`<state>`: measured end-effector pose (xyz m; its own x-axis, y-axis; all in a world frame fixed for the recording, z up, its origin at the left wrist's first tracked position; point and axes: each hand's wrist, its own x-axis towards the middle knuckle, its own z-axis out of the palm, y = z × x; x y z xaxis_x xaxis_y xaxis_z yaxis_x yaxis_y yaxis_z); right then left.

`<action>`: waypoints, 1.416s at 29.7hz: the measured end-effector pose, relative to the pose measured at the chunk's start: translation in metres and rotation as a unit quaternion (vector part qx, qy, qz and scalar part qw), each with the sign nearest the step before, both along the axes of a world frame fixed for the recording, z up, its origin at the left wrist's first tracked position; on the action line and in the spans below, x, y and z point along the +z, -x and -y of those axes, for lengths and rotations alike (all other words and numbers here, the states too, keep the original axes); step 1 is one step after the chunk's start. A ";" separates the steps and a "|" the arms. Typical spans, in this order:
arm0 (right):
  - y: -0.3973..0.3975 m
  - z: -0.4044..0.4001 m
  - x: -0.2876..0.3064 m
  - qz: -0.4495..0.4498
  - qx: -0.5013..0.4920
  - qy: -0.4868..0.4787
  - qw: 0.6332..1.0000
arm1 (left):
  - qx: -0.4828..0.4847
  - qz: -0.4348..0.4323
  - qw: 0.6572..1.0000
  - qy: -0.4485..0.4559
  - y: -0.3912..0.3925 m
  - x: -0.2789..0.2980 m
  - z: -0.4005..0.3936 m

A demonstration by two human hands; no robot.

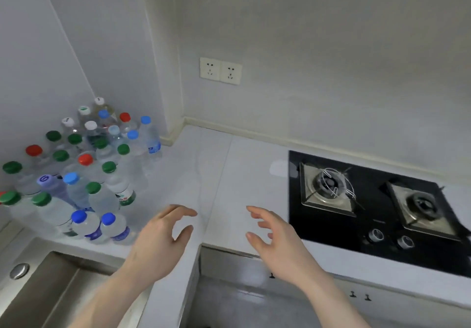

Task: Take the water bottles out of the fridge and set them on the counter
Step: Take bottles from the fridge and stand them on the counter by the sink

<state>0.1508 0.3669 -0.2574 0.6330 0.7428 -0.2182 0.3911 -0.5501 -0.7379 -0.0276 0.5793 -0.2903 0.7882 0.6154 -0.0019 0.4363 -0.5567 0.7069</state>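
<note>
Water bottles (pixel 84 172), clear plastic ones with green, red, blue and white screw caps, stand packed upright in a crowd on the white stone counter (pixel 229 174) at the left of the frame, running back into the corner against the pale wall. Nearest the viewer, low in the middle of the frame, the left hand (pixel 158 243) and the right hand (pixel 277 238) hover above the counter's front edge, fingers spread and loosely curved, palms turned toward each other, holding nothing. The left hand is just beside the two blue-capped bottles (pixel 102 228) at the front of the group.

These bottles look full, so I judge each has some weight; the thin walls would give under a squeeze and may be slick if cold from the fridge. The ribbed body below the shoulder seems the safest place to take hold, and a new one needs setting down gently, since the cluster is tight and one knock could topple neighbours.

At lower left a steel sink (pixel 51 276) is cut off by the frame. Right of centre sits a black glass two-burner gas hob (pixel 369 215), its right side blurred. Farther back, a double wall socket (pixel 220 70) is mounted on the wall. The fridge is nowhere in view, and bottles at the far left edge are partly cropped, so the count is uncertain.
</note>
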 end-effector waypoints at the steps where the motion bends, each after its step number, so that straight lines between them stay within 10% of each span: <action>1: -0.002 0.010 0.002 0.002 -0.013 -0.002 1.000 | -0.011 0.007 1.000 0.001 -0.008 0.000 0.006; 20: -0.025 0.350 0.044 0.052 -0.330 -0.089 0.938 | -0.378 0.067 0.919 -0.084 -0.194 0.076 0.298; 42: 0.019 0.761 0.089 0.184 -0.557 -0.013 0.810 | -0.658 0.144 0.728 -0.129 -0.303 0.135 0.722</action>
